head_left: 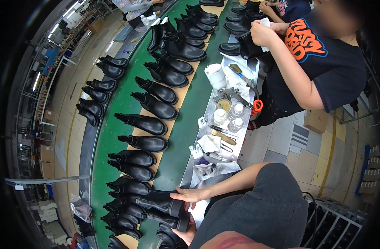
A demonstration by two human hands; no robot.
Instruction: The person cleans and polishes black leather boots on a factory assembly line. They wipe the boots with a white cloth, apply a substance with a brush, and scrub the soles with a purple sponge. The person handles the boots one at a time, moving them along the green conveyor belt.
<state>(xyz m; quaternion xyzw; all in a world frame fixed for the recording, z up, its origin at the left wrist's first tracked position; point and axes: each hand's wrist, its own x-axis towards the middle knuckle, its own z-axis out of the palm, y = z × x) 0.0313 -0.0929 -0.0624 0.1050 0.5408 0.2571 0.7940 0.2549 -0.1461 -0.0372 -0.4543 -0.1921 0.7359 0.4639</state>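
A long green conveyor belt (115,103) runs from the lower left up toward the top of the head view, its tan middle strip crowded with black ankle boots (156,108) lying in a file, with more boots along its far left rim; bare green shows only in the narrow lane between the boots and the steel work shelf (212,108) on the right. That shelf is cluttered with small bottles, rags, brushes and orange-handled scissors (256,106), leaving little free surface. A co-worker in a dark printed shirt stands by the shelf's far end, wiping a boot. At the near end, a pair of black boots (163,207) lies on its side at the belt's edge. The left hand (190,194) rests flat, fingers spread, on the upper boot's shaft opening. The right hand (187,233) cups the lower boot from beneath, fingers partly hidden.
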